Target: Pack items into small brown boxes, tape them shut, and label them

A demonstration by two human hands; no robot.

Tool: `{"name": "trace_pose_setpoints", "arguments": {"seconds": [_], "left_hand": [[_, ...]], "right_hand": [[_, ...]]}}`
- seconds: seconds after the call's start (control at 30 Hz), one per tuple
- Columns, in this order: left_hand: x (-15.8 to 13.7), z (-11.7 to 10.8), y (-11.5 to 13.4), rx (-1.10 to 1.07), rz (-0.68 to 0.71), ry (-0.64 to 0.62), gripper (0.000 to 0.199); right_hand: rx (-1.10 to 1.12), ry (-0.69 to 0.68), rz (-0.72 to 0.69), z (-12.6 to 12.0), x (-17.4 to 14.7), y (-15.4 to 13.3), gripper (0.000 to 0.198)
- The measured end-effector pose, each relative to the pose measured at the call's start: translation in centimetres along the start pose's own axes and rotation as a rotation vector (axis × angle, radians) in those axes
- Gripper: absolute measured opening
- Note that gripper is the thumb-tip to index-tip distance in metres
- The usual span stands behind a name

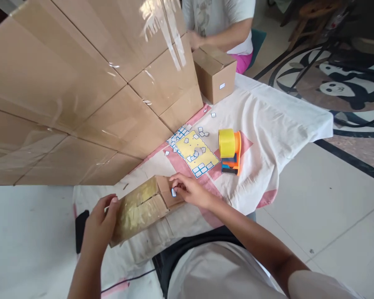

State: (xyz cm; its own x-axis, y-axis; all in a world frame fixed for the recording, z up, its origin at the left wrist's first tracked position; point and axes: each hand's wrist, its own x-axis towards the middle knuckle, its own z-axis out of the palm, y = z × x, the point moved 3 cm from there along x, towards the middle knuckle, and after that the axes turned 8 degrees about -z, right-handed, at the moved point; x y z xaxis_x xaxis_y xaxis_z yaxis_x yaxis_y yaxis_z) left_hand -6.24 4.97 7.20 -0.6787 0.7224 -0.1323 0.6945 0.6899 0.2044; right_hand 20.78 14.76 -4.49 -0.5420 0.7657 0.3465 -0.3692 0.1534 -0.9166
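Observation:
A taped cardboard box (140,207) lies on the cloth in front of me. My left hand (101,218) grips its left end, thumb on top. At the box's right end, my right hand (188,190) pinches a small white label with a blue edge (173,192) between thumb and fingers, against or very close to the cardboard. Just beyond lies a yellow sheet (188,145) with several white, blue-edged labels scattered on and around it. To its right stands an orange tape dispenser (237,153) carrying a roll of yellow tape (227,143).
A tall stack of taped cardboard boxes (96,91) rises on the left and far side. Across the table, a person (220,25) sits behind another box (216,77) bearing a white label. A white and pink cloth (262,120) covers the table, its right edge hanging over.

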Motion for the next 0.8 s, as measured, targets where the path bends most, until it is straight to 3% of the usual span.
{"name": "trace_pose_setpoints", "arguments": {"seconds": [0.17, 0.53, 0.6, 0.7, 0.8], "left_hand": [[-1.5, 2.1, -0.1, -0.056, 0.017, 0.04, 0.049], [-1.2, 2.3, -0.4, -0.103, 0.032, 0.084, 0.045], [-1.3, 2.3, -0.4, -0.1, 0.033, 0.082, 0.045], [-1.3, 2.4, -0.4, -0.089, 0.028, 0.084, 0.046], [-1.2, 2.4, -0.5, -0.073, 0.034, 0.083, 0.046]], "right_hand": [[-0.067, -0.068, -0.034, -0.1, 0.5, 0.2, 0.034], [-0.051, -0.108, -0.113, 0.1, 0.7, 0.6, 0.037], [-0.097, -0.072, -0.099, -0.1, 1.0, 0.7, 0.039], [-0.24, 0.1, -0.054, -0.4, 0.6, 0.6, 0.038], [-0.21, 0.202, -0.012, 0.4, -1.3, 0.5, 0.012]]}}
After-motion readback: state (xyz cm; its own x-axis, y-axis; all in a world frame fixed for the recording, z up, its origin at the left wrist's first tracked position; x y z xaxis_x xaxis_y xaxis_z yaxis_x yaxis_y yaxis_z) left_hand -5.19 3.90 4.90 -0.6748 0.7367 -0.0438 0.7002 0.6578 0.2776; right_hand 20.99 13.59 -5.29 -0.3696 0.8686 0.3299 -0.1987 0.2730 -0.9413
